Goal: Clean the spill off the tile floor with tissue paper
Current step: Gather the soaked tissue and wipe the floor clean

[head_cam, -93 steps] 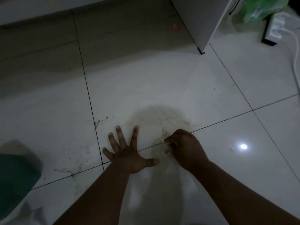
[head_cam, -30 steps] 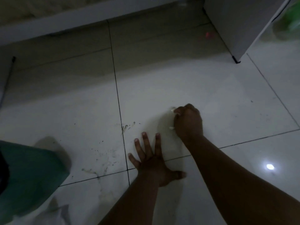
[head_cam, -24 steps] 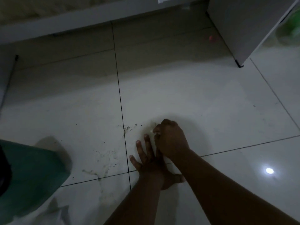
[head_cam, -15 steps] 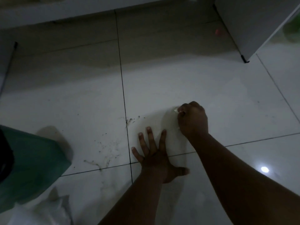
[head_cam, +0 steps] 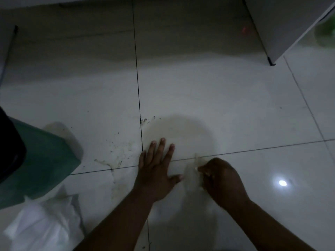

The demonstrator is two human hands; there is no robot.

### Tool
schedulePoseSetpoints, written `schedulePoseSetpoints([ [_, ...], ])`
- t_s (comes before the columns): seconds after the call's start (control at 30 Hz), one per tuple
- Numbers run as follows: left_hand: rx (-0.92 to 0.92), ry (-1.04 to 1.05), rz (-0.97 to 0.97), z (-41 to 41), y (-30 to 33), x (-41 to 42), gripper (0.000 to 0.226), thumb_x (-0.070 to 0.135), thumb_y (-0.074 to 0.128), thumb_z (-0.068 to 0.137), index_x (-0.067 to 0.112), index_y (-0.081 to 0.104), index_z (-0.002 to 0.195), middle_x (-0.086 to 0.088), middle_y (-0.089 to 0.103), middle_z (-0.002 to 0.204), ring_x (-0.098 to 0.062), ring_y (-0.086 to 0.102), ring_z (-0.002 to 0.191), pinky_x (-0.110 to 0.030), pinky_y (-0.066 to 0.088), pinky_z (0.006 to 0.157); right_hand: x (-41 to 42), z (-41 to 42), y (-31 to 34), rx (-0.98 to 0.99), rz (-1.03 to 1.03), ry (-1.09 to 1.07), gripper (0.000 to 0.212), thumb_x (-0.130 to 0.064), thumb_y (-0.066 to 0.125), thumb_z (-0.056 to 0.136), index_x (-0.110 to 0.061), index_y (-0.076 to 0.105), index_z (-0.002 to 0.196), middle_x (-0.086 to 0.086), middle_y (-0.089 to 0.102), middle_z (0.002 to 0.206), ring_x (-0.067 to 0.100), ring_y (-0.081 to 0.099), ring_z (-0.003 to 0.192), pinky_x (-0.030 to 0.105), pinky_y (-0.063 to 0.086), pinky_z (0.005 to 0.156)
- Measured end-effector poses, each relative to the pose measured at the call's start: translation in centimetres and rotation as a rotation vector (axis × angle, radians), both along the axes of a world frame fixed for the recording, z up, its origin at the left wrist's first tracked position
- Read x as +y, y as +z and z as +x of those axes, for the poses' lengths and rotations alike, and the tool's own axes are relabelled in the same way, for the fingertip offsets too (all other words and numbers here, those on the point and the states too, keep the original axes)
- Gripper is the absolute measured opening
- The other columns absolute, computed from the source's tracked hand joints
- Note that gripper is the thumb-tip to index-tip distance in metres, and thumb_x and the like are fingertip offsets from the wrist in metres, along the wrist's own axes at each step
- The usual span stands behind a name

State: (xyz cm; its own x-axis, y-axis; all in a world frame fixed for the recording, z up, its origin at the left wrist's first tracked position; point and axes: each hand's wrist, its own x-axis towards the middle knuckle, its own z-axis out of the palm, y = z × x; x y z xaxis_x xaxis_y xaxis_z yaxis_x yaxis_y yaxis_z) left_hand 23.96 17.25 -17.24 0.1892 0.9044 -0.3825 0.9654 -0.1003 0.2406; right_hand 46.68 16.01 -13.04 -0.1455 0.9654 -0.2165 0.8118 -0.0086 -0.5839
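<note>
- Tissue paper [head_cam: 196, 166] sits bunched in the right hand [head_cam: 221, 180], pinched between thumb and curled fingers, with a damp, yellowed tuft poking out toward the left hand; it presses on the tile floor [head_cam: 235, 109] right at a grout line.
- Handling, as I judge it: the wad is very light, soft and limp. It looks soaked, so it would tear or shed if dragged hard. It is best gripped at the bunched core, not the loose edge, and pressed flat rather than scrubbed.
- The left hand [head_cam: 155, 171] holds nothing. It lies flat, palm down, fingers spread, just beside the right hand; its thumb tip nearly reaches the tissue.
- The spill [head_cam: 181, 131] shows as a faint tan patch just beyond the fingertips of both hands. Dark specks and a thin streaky trail [head_cam: 116, 156] lie off the little-finger side of the left hand.
- Counts: one wad of tissue in use, two hands, one broad stain plus one scattered run of specks.
- One green bin [head_cam: 45, 160] stands well off to the left hand's outer side, with one crumpled white plastic bag [head_cam: 45, 227] nearer the body beside the left forearm.
- One white cabinet corner [head_cam: 272, 33] stands far beyond the right hand.
</note>
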Motion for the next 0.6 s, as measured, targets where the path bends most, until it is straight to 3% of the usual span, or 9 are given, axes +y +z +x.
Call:
schedulePoseSetpoints([
  [0.1, 0.010, -0.003, -0.007, -1.1, 0.0, -1.5, 0.088, 0.083, 0.026, 0.085, 0.049, -0.019, 0.151, 0.014, -0.037, 0.159, -0.018, -0.034, 0.148, -0.055, -0.006, 0.122, -4.0, 1.0, 0.9, -0.017, -0.125, 0.227, 0.027, -0.008, 0.077, 0.075, -0.028, 0.079, 0.093, -0.008, 0.068, 0.096, 0.015, 0.064, 0.087, 0.024, 0.053, 0.076],
  [0.27, 0.043, 0.041, -0.065, -0.5, 0.2, -2.0, 0.085, 0.079, 0.028, 0.088, 0.051, -0.024, 0.149, 0.013, -0.043, 0.156, -0.020, -0.038, 0.146, -0.057, -0.011, 0.121, -4.4, 3.1, 0.3, -0.034, -0.039, 0.005, 0.028, 0.002, 0.074, 0.074, -0.019, 0.079, 0.092, -0.002, 0.069, 0.094, 0.019, 0.067, 0.082, 0.032, 0.058, 0.075],
  [0.33, 0.074, 0.042, -0.091, -0.1, 0.6, -1.7, 0.086, 0.077, 0.031, 0.089, 0.048, -0.024, 0.149, 0.010, -0.043, 0.157, -0.022, -0.037, 0.146, -0.056, -0.011, 0.121, -5.0, 2.3, 0.3, -0.043, -0.012, 0.023, 0.028, 0.001, 0.073, 0.075, -0.019, 0.079, 0.092, -0.001, 0.069, 0.094, 0.019, 0.065, 0.085, 0.032, 0.057, 0.077],
  [0.5, 0.112, 0.046, -0.103, 0.4, 1.9, -1.5, 0.087, 0.073, 0.036, 0.091, 0.045, -0.018, 0.153, 0.005, -0.035, 0.162, -0.025, -0.029, 0.150, -0.057, -0.008, 0.122, -9.0, 0.0, 0.1, 0.003, -0.128, 0.675, 0.022, -0.018, 0.063, 0.088, -0.028, 0.075, 0.103, -0.003, 0.068, 0.106, 0.019, 0.060, 0.095, 0.030, 0.053, 0.082],
  [0.6, 0.132, 0.052, -0.106, 0.3, 2.0, -1.2, 0.087, 0.074, 0.039, 0.089, 0.047, -0.015, 0.153, 0.006, -0.031, 0.163, -0.024, -0.024, 0.152, -0.060, -0.012, 0.119, -8.9, -0.2, -0.4, -0.025, -0.123, 0.633, 0.024, -0.021, 0.061, 0.090, -0.031, 0.075, 0.106, -0.005, 0.067, 0.109, 0.017, 0.060, 0.096, 0.028, 0.052, 0.081],
])
